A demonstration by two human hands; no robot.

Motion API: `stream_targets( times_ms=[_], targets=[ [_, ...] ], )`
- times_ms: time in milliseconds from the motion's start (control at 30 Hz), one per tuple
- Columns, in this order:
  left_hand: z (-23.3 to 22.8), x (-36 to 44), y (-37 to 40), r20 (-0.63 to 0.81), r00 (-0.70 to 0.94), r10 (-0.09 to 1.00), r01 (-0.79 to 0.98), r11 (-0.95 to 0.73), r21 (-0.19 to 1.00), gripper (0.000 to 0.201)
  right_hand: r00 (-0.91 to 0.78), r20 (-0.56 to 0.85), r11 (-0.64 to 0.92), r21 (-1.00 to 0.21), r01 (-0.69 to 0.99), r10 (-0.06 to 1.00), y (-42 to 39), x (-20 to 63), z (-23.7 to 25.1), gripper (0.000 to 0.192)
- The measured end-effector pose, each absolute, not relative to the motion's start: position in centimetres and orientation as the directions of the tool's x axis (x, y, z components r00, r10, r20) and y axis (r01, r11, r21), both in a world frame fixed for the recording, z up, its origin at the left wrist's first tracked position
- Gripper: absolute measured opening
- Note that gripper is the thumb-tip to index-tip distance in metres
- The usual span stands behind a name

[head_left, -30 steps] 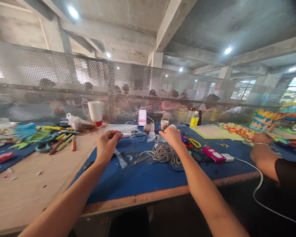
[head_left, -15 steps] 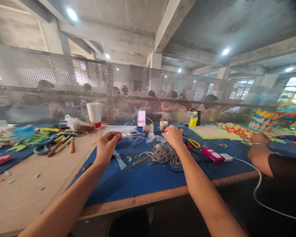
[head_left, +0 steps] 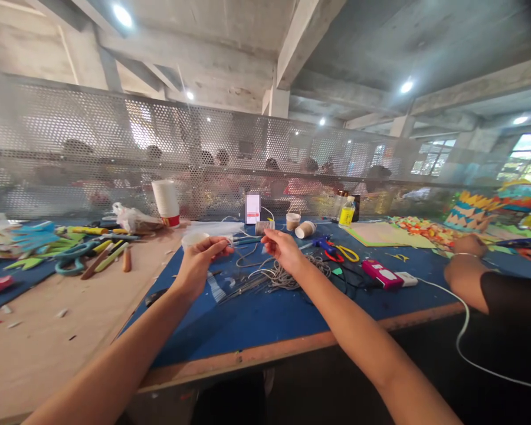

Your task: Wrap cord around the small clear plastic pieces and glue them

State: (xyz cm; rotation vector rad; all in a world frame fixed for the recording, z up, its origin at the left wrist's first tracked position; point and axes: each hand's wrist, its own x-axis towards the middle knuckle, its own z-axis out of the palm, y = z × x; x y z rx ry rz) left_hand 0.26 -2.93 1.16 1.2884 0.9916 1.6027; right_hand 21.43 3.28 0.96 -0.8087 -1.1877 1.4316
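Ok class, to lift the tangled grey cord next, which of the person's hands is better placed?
Probably the right hand: in view it overlaps the grey cord, whereas the left hand is farther away, to the cord's left. Whether either holds anything is unclear.

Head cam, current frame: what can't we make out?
All head view:
- Left hand: anything pinched is too small to confirm.
- Right hand: whatever it may hold, hidden by its curled fingers.
- Grey cord bundle: partly covered by the right forearm.
- Phone: screen text too small.
- Co-worker's dark sleeve: cut off by right edge.
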Motion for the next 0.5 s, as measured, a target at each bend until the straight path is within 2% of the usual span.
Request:
stream_targets(
  times_ms=[67, 233, 333, 500],
  targets=[
    [1.1, 0.3, -2.9, 0.312, -0.12, 0.942, -0.159, -0.329, 0.931, 0.027, -0.243, 0.126, 0.057, -0.961, -0.272, 0.962, 3.0, 21.3, 1.0, 0.023],
    [0.9, 0.7, -3.1, 0.28, -0.051, 0.959, -0.192, -0.285, 0.939, 0.031, -0.546, 0.201, 0.125, -0.977, -0.174, 0.813, 0.7, 18.9, 1.0, 0.035],
    [0.8, 0.9, -3.2, 0.271, -0.031, 0.962, -0.196, -0.272, 0.942, 0.031, -0.519, 0.248, 0.191, -0.968, -0.162, 0.818, 0.1, 17.9, 0.8, 0.032],
    [0.4, 1.0, -3.1, 0.24, -0.023, 0.97, -0.209, -0.24, 0.948, 0.029, -0.417, 0.365, 0.392, -0.92, -0.022, 0.833, 0.4, 18.6, 0.7, 0.024]
  ],
)
